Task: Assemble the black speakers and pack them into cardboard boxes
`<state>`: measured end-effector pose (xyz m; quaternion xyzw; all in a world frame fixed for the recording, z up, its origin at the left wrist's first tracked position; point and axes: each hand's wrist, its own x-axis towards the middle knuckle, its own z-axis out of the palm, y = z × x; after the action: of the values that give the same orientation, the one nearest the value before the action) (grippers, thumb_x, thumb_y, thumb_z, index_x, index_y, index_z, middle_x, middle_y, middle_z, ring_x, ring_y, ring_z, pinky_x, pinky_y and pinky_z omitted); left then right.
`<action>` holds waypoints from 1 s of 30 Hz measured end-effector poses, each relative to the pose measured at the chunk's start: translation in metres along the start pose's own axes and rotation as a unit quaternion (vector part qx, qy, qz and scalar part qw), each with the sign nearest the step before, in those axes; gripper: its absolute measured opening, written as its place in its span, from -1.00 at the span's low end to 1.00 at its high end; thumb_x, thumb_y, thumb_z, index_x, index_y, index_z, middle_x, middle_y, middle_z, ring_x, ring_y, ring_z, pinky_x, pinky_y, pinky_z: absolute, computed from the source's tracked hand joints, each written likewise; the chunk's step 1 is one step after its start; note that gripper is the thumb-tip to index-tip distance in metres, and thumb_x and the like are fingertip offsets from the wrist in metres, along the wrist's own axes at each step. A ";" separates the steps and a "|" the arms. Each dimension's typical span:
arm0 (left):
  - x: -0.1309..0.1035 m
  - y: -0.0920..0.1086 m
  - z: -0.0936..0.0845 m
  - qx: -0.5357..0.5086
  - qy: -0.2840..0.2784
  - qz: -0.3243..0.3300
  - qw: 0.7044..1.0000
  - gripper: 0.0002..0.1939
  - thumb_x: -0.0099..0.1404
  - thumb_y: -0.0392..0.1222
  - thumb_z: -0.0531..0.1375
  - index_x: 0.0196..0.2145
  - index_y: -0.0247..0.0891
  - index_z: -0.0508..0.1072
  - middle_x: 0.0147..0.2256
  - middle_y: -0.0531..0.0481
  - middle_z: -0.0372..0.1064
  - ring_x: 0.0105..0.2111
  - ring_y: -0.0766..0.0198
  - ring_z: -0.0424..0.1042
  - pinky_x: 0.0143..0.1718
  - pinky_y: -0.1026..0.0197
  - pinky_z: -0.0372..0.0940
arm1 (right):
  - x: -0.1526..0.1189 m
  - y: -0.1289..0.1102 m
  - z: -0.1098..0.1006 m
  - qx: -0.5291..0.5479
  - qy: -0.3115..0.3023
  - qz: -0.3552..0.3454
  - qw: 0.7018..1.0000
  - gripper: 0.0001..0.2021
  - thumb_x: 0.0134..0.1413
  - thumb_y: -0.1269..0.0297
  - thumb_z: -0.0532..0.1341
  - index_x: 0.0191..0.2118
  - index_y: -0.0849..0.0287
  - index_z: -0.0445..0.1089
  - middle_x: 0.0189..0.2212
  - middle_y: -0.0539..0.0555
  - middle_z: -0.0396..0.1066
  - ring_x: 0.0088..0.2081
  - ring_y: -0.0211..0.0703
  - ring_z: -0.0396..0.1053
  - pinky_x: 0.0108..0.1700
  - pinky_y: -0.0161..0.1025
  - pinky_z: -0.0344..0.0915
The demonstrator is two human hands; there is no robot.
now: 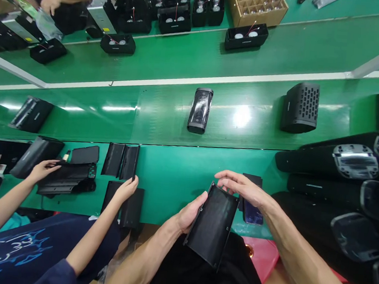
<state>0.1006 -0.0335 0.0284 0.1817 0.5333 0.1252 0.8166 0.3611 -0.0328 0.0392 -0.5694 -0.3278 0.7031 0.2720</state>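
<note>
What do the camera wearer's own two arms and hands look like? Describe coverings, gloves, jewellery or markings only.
Both forearms are bare down to the bottom edge of the picture: no sleeves show on them. The left hand and the right hand wear no gloves. No rings, watch, bands or markings show on the fingers or wrists. Any sleeves higher up lie outside the frame.

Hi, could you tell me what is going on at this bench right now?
The person wearing the camera holds a black curved panel over their lap, the left hand gripping its left edge and the right hand resting open on its top corner. To their left, a co-worker's hands touch black housing parts on the green bench. A finished-looking black speaker lies on the green belt beyond, and long black housings are stacked on the right.
</note>
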 end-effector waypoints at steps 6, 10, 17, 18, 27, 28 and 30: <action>-0.001 0.007 0.033 -0.040 -0.153 -0.052 0.986 -0.37 0.57 0.17 -0.02 -0.14 -0.40 0.67 -0.35 -0.11 0.60 -0.20 0.05 0.62 -0.16 0.09 0.42 | -0.015 0.030 -0.004 0.092 0.096 0.031 0.991 -0.48 0.11 -0.12 0.36 0.00 0.20 0.45 -0.34 0.03 0.43 -0.38 -0.19 0.37 -0.41 -0.27 0.26; -0.002 0.012 0.029 -0.020 -0.141 -0.020 0.990 -0.45 0.56 0.17 -0.02 -0.07 -0.20 0.67 -0.29 -0.05 0.61 -0.13 0.08 0.63 -0.16 0.07 0.42 | -0.023 0.042 0.006 0.106 0.088 0.032 0.990 -0.49 0.17 -0.08 0.31 0.08 0.18 0.36 -0.50 -0.07 0.35 -0.47 -0.21 0.32 -0.48 -0.30 0.20; 0.011 0.003 0.023 -0.028 -0.165 -0.005 0.986 -0.42 0.54 0.20 0.03 0.01 -0.32 0.64 -0.03 -0.20 0.61 0.07 -0.08 0.54 0.07 0.01 0.36 | -0.017 0.034 0.023 0.043 0.098 0.028 0.994 -0.52 0.15 0.05 0.27 0.12 0.17 0.33 -0.59 -0.15 0.28 -0.57 -0.24 0.21 -0.53 -0.28 0.14; 0.013 0.001 0.022 -0.031 -0.166 -0.001 0.986 -0.37 0.49 0.28 0.08 0.03 -0.35 0.62 -0.02 -0.23 0.61 0.07 -0.12 0.53 0.07 0.01 0.37 | -0.015 0.032 0.025 0.031 0.107 0.029 0.993 -0.53 0.14 0.06 0.26 0.11 0.17 0.34 -0.59 -0.15 0.26 -0.57 -0.24 0.22 -0.53 -0.28 0.13; 0.028 -0.011 0.006 -0.106 -0.173 -0.044 0.978 -0.16 0.35 0.46 0.17 0.12 -0.44 0.57 -0.09 -0.32 0.63 -0.09 -0.02 0.61 -0.05 0.11 0.44 | -0.003 0.028 0.018 0.003 0.177 0.014 0.984 -0.54 0.24 -0.11 0.22 0.08 0.10 0.39 -0.45 -0.07 0.36 -0.50 -0.23 0.30 -0.50 -0.29 0.19; 0.028 -0.010 0.002 -0.122 -0.175 -0.056 0.975 -0.15 0.36 0.46 0.14 0.10 -0.47 0.58 -0.11 -0.34 0.64 -0.10 -0.02 0.62 -0.06 0.10 0.44 | 0.005 0.028 0.012 0.012 0.209 0.010 0.978 -0.50 0.22 -0.19 0.22 0.05 0.11 0.41 -0.43 -0.04 0.39 -0.49 -0.22 0.33 -0.50 -0.28 0.22; 0.027 -0.006 -0.006 -0.155 -0.172 -0.065 0.970 -0.13 0.38 0.47 0.10 0.05 -0.50 0.60 -0.15 -0.36 0.64 -0.10 -0.07 0.62 -0.03 0.06 0.45 | 0.031 0.024 -0.003 0.009 0.267 0.007 0.964 -0.43 0.12 -0.30 0.25 -0.05 0.14 0.43 -0.41 0.02 0.41 -0.47 -0.17 0.37 -0.51 -0.25 0.27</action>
<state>0.1055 -0.0275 0.0014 0.0362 0.3691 0.1198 0.9209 0.3570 -0.0238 0.0012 -0.7364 -0.2324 0.5305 0.3497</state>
